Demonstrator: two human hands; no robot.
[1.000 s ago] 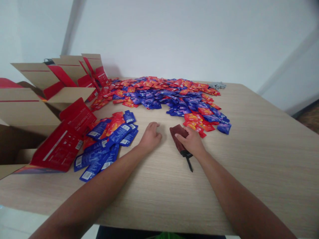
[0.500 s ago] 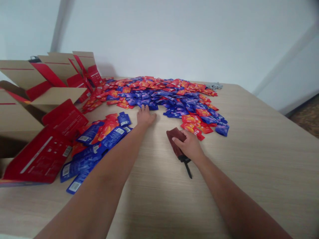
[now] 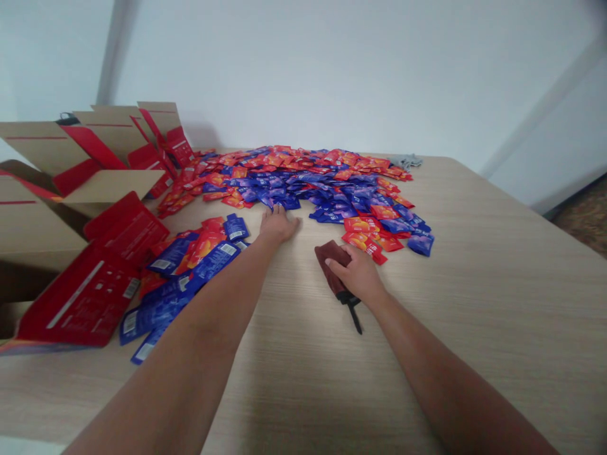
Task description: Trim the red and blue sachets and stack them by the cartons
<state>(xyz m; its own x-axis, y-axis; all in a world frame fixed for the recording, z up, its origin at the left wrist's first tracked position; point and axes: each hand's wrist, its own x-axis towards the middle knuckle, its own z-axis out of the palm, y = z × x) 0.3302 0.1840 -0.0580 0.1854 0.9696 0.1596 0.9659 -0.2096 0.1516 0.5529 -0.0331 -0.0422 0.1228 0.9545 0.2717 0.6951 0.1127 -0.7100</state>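
Note:
My left hand (image 3: 279, 225) lies low at the near edge of a wide pile of blue and red-orange packets (image 3: 313, 183). Its fingers are stretched forward, the tips touching blue packets, and the thumb points right; nothing shows in its grasp. My right hand (image 3: 359, 273) is closed around the right side of a flat, dark red-brown, fabric-like pouch (image 3: 327, 260) with a black end and a thin black strap (image 3: 355, 318). The thumb rests on top, while the other fingers are partly hidden. Loose red-orange packets (image 3: 367, 245) lie just beyond this hand.
Open red and tan cardboard boxes (image 3: 71, 297) stand on the left of the wooden table (image 3: 474, 284). Beside them, several larger blue and red packets (image 3: 190, 265) lie partly behind my left forearm. A grey cloth-like item (image 3: 408, 162) sits at the back, near the white wall (image 3: 332, 69).
The view has shifted slightly. My left fingers look a little more drawn in at the pile's edge. My right hand keeps hold of the pouch in nearly the same spot.

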